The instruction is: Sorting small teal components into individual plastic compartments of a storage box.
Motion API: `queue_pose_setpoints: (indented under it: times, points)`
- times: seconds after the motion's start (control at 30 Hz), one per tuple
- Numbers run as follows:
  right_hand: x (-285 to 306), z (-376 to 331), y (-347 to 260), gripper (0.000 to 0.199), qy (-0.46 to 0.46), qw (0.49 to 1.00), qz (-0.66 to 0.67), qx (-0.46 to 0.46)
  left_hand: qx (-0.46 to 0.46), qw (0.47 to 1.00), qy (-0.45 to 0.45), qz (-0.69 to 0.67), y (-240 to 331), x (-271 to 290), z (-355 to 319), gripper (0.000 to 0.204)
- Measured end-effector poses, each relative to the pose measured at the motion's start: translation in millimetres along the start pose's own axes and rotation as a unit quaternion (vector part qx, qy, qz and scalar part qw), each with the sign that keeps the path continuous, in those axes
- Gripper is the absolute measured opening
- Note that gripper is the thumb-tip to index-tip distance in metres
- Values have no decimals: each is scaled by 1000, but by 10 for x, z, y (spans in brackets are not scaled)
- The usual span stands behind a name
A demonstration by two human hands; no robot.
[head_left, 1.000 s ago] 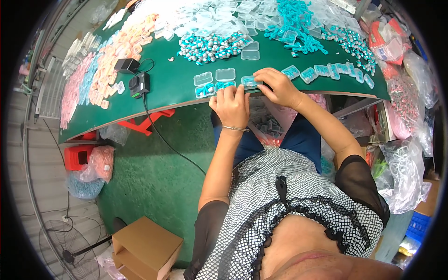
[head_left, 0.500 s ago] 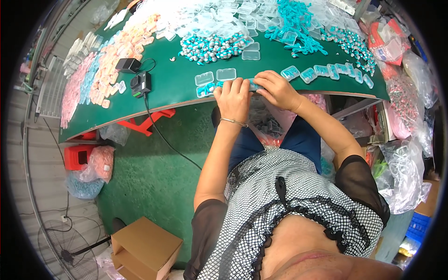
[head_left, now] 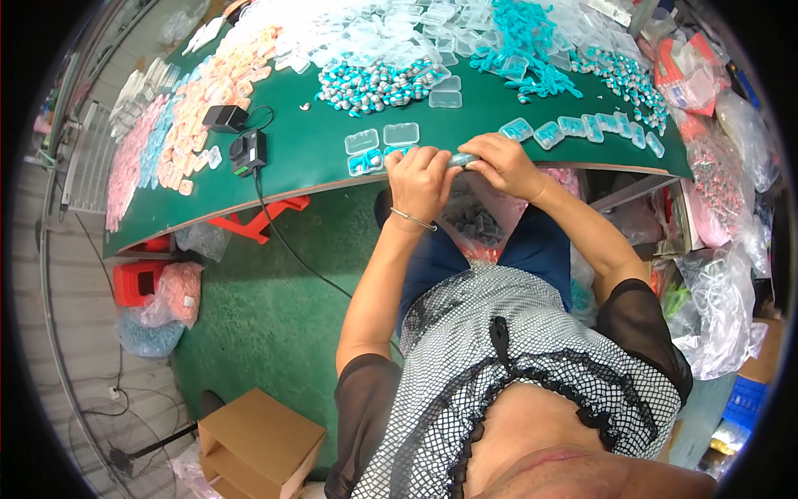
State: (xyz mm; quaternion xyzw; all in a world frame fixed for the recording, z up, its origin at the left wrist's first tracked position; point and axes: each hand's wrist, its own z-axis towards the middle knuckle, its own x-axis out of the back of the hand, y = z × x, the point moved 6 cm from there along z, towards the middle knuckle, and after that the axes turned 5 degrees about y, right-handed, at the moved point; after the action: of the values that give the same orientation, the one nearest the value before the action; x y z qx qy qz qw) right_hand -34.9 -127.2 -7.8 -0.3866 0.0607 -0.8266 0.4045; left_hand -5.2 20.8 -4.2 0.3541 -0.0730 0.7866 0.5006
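Between my two hands, just over the near edge of the green table, a small clear plastic case with blue contents is pinched. My left hand has its fingers curled at the case's left end. From the right, my right hand grips the other end with thumb and fingers. Beside my left hand lie two clear cases with lids folded back; the left open case holds a blue cord and white-and-blue pieces. The second open case is partly covered by my left hand.
Farther back are a heap of blue-and-grey earplugs, empty clear cases and tangled blue cords. A row of closed filled cases lies to the right. At left sit a black device with a cable and peach cases.
The case between my hands has lifted slightly off the table edge and tilted, its right end higher. My right hand has shifted a little right, and my left wrist has turned.
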Motion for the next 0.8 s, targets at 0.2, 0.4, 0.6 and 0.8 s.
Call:
queue_pose_setpoints:
  times: [0.2, 0.4, 0.6, 0.8]
  points:
    - [257, 114, 98, 27, -11, 984, -157, 82, 79, 994, 49, 55, -90, 180, -1, 49]
    - [425, 276, 86, 28, -15, 974, -222, 50, 145, 980, 26, 136, -495, 454, -208, 42]
    - [-509, 599, 110, 24, -59, 984, -166, -4, 155, 977, 11, 148, -532, 392, -227, 40]
    - [-754, 715, 244, 22, -115, 967, -208, -97, 167, 978, 2, 129, -546, 375, -198, 42]
